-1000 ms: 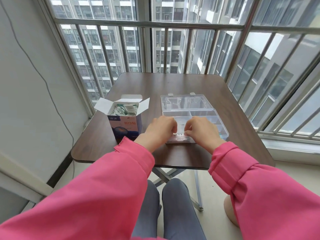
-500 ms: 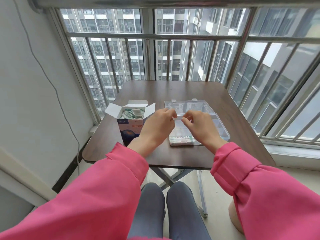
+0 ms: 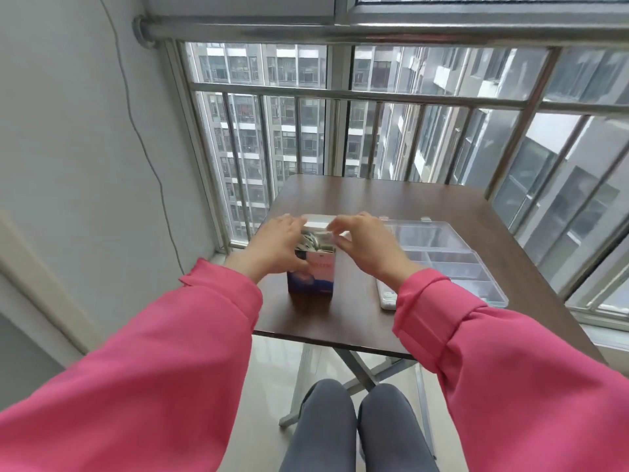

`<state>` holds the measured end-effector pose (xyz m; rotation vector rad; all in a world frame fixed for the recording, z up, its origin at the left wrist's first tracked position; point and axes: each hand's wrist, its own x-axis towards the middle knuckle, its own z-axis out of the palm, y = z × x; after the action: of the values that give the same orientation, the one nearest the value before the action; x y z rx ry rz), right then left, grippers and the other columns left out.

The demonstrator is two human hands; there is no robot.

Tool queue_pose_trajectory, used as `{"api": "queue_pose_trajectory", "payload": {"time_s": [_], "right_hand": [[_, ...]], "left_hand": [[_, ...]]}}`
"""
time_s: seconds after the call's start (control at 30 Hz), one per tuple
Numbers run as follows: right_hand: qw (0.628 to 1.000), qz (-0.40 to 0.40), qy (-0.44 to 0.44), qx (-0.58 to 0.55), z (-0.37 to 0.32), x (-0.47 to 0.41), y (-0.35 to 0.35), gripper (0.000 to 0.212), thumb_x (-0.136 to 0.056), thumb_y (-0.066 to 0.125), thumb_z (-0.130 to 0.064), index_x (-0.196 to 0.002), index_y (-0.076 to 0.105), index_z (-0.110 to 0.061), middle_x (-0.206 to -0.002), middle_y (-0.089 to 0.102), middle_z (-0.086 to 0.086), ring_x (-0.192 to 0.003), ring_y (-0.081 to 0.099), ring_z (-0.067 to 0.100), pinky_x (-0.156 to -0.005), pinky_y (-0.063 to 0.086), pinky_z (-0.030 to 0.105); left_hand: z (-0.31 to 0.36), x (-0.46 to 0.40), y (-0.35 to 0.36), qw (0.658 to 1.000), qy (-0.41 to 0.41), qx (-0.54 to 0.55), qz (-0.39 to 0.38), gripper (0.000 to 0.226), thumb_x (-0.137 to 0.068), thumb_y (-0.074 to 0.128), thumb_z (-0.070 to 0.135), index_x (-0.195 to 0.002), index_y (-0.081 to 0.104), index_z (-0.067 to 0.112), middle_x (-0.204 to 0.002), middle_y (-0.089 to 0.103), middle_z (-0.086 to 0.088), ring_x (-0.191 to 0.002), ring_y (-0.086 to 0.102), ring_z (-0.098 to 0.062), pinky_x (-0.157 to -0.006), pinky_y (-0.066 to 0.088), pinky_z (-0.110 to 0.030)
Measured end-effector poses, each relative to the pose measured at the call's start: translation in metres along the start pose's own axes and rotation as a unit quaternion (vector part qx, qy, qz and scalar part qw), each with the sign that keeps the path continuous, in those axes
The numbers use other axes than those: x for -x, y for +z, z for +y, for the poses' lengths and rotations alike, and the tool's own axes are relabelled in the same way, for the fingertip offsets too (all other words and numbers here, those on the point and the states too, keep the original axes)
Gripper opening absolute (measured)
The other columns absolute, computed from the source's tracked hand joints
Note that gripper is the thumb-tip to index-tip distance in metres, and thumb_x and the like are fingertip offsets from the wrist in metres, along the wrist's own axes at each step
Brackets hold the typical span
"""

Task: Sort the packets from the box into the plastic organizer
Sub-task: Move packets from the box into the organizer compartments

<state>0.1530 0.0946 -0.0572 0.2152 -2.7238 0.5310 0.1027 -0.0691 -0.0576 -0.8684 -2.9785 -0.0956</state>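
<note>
The blue and white cardboard box (image 3: pixel 310 279) stands open on the left part of the brown table (image 3: pixel 374 199). Several packets (image 3: pixel 311 243) show in its top. My left hand (image 3: pixel 274 247) holds the box's left side, with the thumb round the front face. My right hand (image 3: pixel 366 248) is at the box's right side; its thumb touches the white right flap and its curved fingers hover over the opening. The clear plastic organizer (image 3: pixel 452 264) lies to the right of the box with its lid folded back, partly hidden by my right wrist.
Window bars (image 3: pixel 340 97) and a metal rail run close behind and to the right of the table. A grey wall with a hanging cable (image 3: pixel 149 158) stands to the left. My knees (image 3: pixel 357 427) are under the near table edge.
Both hands left the organizer's front edge and moved left to the box. The camera view tilted upward and shifted, so the table now sits lower in the view.
</note>
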Motion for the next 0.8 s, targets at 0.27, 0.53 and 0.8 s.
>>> {"api": "queue_pose_trajectory", "payload": {"time_s": [0.27, 0.53, 0.8], "right_hand": [[0.997, -0.026, 0.048, 0.046, -0.005, -0.028, 0.011, 0.014, -0.090, 0.059, -0.023, -0.096, 0.070, -0.019, -0.101, 0.070, 0.004, -0.100, 0.059, 0.027, -0.085, 0.046, 0.037], [0.996, -0.050, 0.026, 0.069, -0.005, -0.030, 0.014, 0.015, -0.090, 0.058, -0.021, -0.095, 0.070, -0.012, -0.099, 0.062, 0.010, -0.098, 0.054, 0.029, -0.080, 0.046, 0.040], [0.983, 0.040, 0.110, -0.145, 0.001, -0.026, 0.006, 0.006, -0.089, 0.056, -0.007, -0.085, 0.060, -0.005, -0.080, 0.063, 0.008, -0.073, 0.061, 0.021, -0.056, 0.039, 0.025]], "left_hand": [[-0.011, -0.010, 0.005, 0.997, 0.013, 0.077, -0.002, 0.079, -0.070, 0.079, 0.020, -0.139, 0.041, 0.014, -0.135, 0.046, -0.007, -0.125, 0.043, -0.025, -0.103, 0.034, -0.031], [-0.012, -0.010, 0.009, 0.995, 0.002, 0.098, 0.013, 0.078, -0.070, 0.079, 0.016, -0.139, 0.041, 0.017, -0.133, 0.047, -0.005, -0.123, 0.045, -0.024, -0.100, 0.036, -0.030], [-0.010, -0.012, 0.002, 1.000, -0.002, 0.025, 0.004, 0.075, -0.072, 0.076, 0.022, -0.138, 0.041, 0.020, -0.134, 0.048, -0.004, -0.124, 0.046, -0.024, -0.096, 0.039, -0.036]]}}
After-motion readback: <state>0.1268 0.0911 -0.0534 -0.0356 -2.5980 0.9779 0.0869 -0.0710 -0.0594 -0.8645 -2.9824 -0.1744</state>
